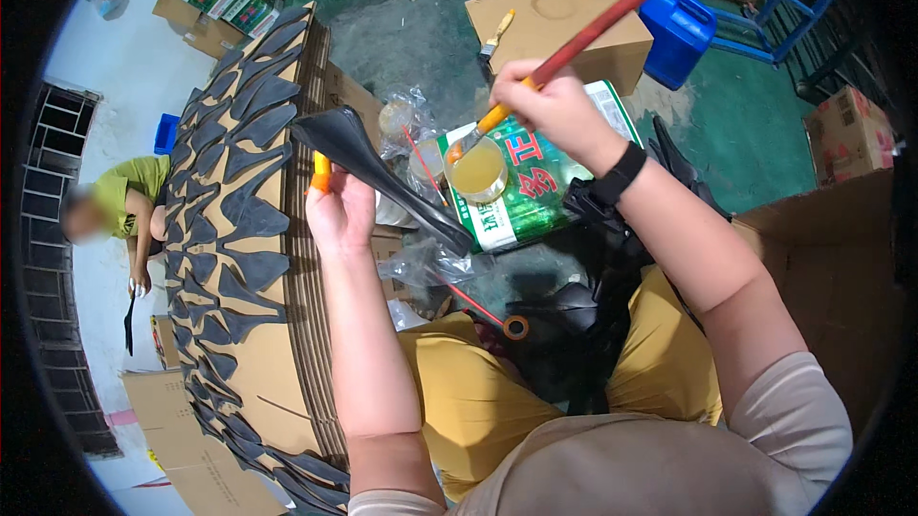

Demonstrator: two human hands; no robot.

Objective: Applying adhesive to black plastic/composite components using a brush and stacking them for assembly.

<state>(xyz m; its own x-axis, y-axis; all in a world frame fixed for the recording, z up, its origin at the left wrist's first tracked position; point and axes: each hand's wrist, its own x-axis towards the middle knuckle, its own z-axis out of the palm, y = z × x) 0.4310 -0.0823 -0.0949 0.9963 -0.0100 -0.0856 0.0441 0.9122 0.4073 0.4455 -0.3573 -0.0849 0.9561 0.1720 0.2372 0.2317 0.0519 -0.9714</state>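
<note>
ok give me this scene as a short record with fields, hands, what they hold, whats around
left hand: holds a black sole-shaped piece, an orange cover on one finger
right hand: grips a red-handled brush, bristle end dipped in the cup
cup: yellowish liquid, standing on a green printed carton
left of the hands: cardboard sheets covered with rows of black pieces
far side: brown boxes, a blue jerrycan
other person: a seated co-worker at far left

Left hand (pixel 339 210) grips black sole piece (pixel 382 176); right hand (pixel 555 109) dips brush (pixel 564 55).
</note>
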